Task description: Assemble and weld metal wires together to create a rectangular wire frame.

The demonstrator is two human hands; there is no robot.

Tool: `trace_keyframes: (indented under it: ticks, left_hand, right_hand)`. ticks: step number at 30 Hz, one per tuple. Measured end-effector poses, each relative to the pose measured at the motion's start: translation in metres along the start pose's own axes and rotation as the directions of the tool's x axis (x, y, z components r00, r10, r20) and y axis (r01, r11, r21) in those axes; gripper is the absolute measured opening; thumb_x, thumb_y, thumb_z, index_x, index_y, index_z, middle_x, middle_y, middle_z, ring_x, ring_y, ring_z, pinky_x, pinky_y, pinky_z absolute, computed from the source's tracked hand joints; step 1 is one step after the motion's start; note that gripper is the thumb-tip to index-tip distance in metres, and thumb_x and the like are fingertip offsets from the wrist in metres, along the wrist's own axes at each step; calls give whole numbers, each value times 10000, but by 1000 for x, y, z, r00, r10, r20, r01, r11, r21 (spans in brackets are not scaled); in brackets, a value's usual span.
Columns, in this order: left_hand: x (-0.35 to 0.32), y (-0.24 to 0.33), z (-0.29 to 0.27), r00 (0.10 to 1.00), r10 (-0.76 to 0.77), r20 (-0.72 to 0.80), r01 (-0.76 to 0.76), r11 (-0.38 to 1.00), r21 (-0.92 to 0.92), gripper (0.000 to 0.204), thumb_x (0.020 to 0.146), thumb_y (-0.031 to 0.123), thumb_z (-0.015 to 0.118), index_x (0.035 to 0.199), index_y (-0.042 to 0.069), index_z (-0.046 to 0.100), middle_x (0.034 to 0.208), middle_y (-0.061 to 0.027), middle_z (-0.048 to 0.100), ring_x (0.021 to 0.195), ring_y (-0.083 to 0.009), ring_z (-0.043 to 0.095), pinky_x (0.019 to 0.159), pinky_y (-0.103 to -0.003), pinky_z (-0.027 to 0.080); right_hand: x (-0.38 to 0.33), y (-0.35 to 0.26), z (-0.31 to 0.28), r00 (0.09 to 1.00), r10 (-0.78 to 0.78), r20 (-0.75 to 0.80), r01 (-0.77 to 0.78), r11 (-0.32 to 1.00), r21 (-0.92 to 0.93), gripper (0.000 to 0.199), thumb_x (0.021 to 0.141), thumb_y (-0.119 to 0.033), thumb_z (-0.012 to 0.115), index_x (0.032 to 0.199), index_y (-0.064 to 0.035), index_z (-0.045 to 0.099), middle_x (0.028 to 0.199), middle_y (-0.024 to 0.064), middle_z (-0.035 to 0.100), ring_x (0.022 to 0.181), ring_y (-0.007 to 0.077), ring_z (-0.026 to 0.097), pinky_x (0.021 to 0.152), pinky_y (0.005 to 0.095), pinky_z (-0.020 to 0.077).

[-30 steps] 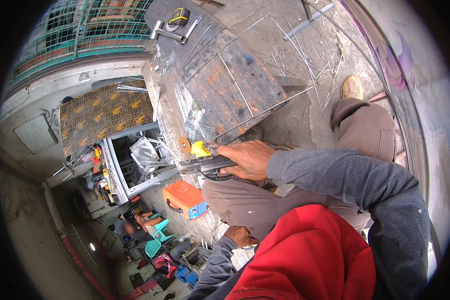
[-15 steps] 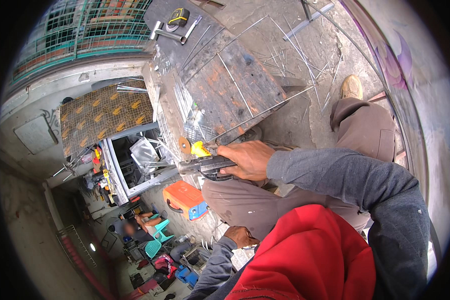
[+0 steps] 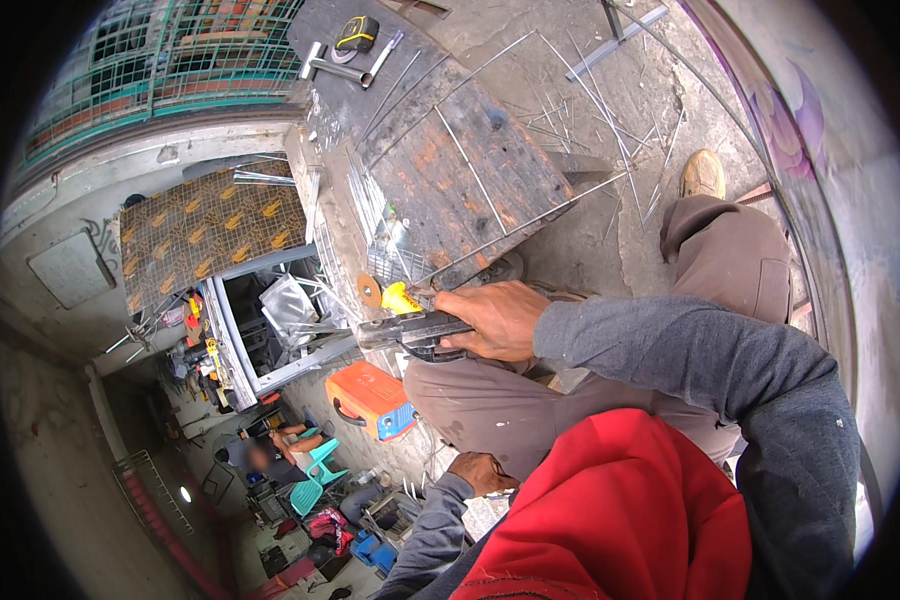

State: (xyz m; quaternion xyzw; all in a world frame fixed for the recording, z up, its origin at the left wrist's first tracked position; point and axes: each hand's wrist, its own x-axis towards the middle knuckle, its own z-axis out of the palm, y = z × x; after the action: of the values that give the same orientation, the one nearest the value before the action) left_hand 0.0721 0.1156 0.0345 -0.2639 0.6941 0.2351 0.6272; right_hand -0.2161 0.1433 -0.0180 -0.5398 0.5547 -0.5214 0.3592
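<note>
My right hand (image 3: 498, 318) reaches in from the right and is closed around a black hand tool (image 3: 432, 332) with a grey metal front end, held above my thigh. Its exact kind is not clear. Directly beside the tool lies a yellow object (image 3: 401, 298), partly covered, next to a tan round disc (image 3: 369, 290). My left hand (image 3: 482, 473) rests low against my brown trouser leg; its fingers are mostly hidden. Just ahead, a rectangular frame of thin metal rods (image 3: 470, 168) lies across a dark, scorched wooden board (image 3: 520, 165).
An orange and blue machine (image 3: 370, 398) sits left of my knee. Tape measure (image 3: 358, 33) and short metal tube (image 3: 342, 72) lie at the board's far end. Loose rods (image 3: 610, 115) litter the concrete. A person (image 3: 270, 450) sits near a green chair (image 3: 315, 480) at lower left.
</note>
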Motion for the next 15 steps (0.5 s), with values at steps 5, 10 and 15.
trace_keyframes:
  ticks: [5, 10, 15]
  left_hand:
    - [0, 0, 1, 1000, 11, -21, -11, 1000, -5, 460, 758, 595, 689, 845, 154, 788, 839, -79, 739, 861, -272, 701, 825, -368, 536]
    - [-1, -1, 2, 999, 21, -43, -22, 1000, -11, 454, 757, 590, 691, 843, 154, 788, 838, -77, 740, 863, -270, 701, 825, -367, 536]
    - [-1, -1, 3, 997, 32, -66, -33, 999, -15, 448, 756, 585, 693, 842, 155, 788, 837, -74, 740, 864, -269, 702, 826, -366, 536]
  right_hand:
    - [0, 1, 1, 1000, 1, 0, -1, 1000, -5, 373, 907, -351, 633, 1115, -73, 498, 954, 146, 645, 905, 380, 637, 750, 505, 475]
    - [0, 1, 1, 1000, 5, 13, -5, 1000, -7, 375, 907, -353, 632, 1116, -74, 494, 957, 144, 642, 900, 379, 636, 733, 503, 474]
    - [0, 3, 3, 1000, 3, -4, -3, 1000, -14, 378, 907, -354, 632, 1115, -73, 490, 949, 144, 641, 894, 381, 635, 725, 503, 471]
